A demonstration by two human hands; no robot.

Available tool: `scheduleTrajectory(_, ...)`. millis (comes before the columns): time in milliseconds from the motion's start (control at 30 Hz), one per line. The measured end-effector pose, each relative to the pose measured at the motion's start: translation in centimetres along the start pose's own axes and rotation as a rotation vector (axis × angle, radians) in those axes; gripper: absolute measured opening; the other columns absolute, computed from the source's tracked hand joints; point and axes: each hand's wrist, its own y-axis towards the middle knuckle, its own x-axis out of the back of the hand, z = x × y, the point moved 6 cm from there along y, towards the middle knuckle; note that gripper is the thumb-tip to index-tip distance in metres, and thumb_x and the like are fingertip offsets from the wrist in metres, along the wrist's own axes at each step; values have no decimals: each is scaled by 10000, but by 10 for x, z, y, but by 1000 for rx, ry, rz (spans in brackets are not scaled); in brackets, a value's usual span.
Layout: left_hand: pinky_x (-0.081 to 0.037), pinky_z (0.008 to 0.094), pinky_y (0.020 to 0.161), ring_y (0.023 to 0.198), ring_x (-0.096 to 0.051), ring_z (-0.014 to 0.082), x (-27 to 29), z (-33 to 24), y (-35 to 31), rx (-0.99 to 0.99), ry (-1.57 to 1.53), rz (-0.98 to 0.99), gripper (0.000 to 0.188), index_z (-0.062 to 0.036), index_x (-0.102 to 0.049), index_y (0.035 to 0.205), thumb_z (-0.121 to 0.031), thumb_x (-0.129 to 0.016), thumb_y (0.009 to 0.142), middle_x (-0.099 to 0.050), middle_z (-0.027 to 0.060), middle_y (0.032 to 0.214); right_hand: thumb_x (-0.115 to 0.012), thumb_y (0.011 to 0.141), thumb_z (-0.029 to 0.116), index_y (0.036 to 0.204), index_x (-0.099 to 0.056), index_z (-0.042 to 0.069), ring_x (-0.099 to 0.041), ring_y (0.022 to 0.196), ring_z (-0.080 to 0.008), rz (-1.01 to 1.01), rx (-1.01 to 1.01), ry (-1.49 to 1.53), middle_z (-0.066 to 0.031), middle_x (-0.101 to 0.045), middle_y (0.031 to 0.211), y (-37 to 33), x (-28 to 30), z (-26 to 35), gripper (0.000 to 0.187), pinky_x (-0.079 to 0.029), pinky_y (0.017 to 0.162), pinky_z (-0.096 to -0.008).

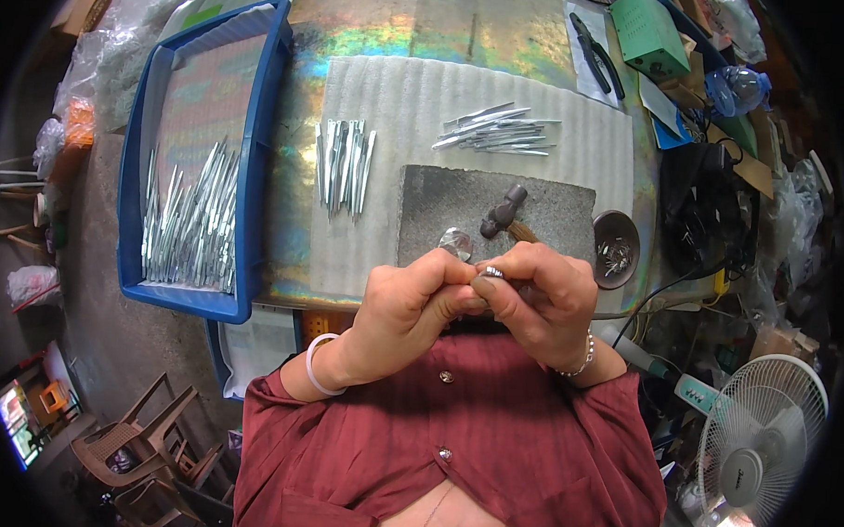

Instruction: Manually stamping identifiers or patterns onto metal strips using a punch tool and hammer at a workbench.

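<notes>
My left hand (410, 296) and my right hand (544, 291) meet over the near edge of the table, both closed in a pinch. A small shiny metal piece (492, 272) shows between my right thumb and fingers. What my left fingertips grip is hidden. Just beyond my hands, a hammer (505, 212) with a wooden handle lies on a grey stone slab (434, 191). A shiny silvery lump (455, 241) is on the slab by my left fingers. To the right, a dark round bowl (631, 235) holds small metal bits.
A blue tray (270, 100) at left holds many slim metal pieces. On the white foam sheet (400, 95) lie a neat row of metal pieces (344, 166) and a loose pile (496, 131). Pliers (596, 58), a green box (647, 34) and a fan (760, 443) are right.
</notes>
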Motion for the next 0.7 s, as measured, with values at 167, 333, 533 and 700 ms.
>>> scheduleTrajectory(167, -499, 225, 566, 649, -632, 81, -2, 13, 3, 218, -148, 54, 66, 19, -568, 903, -35, -606, 897, -651, 66, 708, -631, 881, 41, 814, -546, -9, -603, 568, -59, 23, -454, 475, -37, -628, 682, -6, -8, -33, 119, -447, 462, -174)
scheduleTrajectory(333, -561, 264, 690, 818, -676, 178, -8, 27, 8, 580, -580, 177, 171, 33, -551, 1050, -79, -575, 923, -663, 124, 954, -645, 885, 132, 774, -567, 37, -454, 444, -14, 10, -594, 560, -4, -575, 618, -1, -4, -59, 165, -338, 391, -158)
scheduleTrajectory(533, -573, 267, 702, 807, -684, 194, -4, 33, 19, 666, -593, 240, 218, 17, -550, 1056, -130, -610, 905, -668, 132, 944, -642, 880, 127, 747, -567, 45, -430, 421, -22, -6, -725, 678, 0, -548, 594, 3, -10, -77, 174, -325, 375, -168)
scheduleTrajectory(700, -586, 284, 671, 811, -688, 216, -4, 37, 22, 728, -618, 248, 247, 35, -533, 1057, -137, -619, 901, -665, 160, 943, -634, 878, 104, 741, -573, 39, -401, 401, -31, -33, -723, 764, -1, -525, 582, 2, -12, -83, 164, -307, 359, -174)
